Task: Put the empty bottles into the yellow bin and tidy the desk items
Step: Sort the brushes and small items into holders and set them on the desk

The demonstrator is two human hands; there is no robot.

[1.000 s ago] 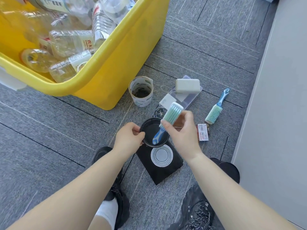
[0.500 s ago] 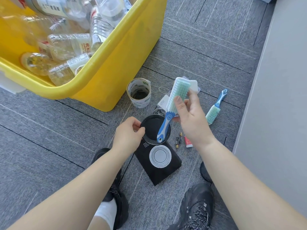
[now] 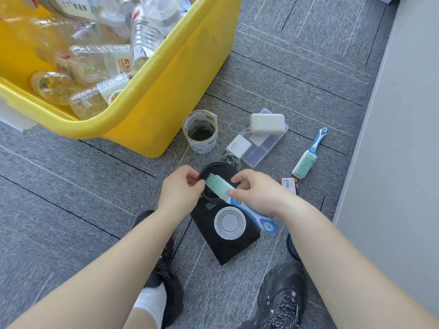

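Flipped since a moment ago: mint-bristled blue-handled brush [image 3: 222, 188] now bristle-end down over round black cup [image 3: 215, 174], pinched by right hand [image 3: 257, 192]; left hand [image 3: 181, 189] gripping the rim. Clear empty bottles [image 3: 99, 62] already inside yellow plastic bin [image 3: 175, 74]; tidying underway.

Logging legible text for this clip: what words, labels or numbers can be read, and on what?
"农夫": red characters on a bottle label in the yellow bin.
White charger: grey marking, too faint to read.
Tape roll: green print, too blurred.
Black box: white lines, too small.
Small red-and-white barcode pack: unreadable.
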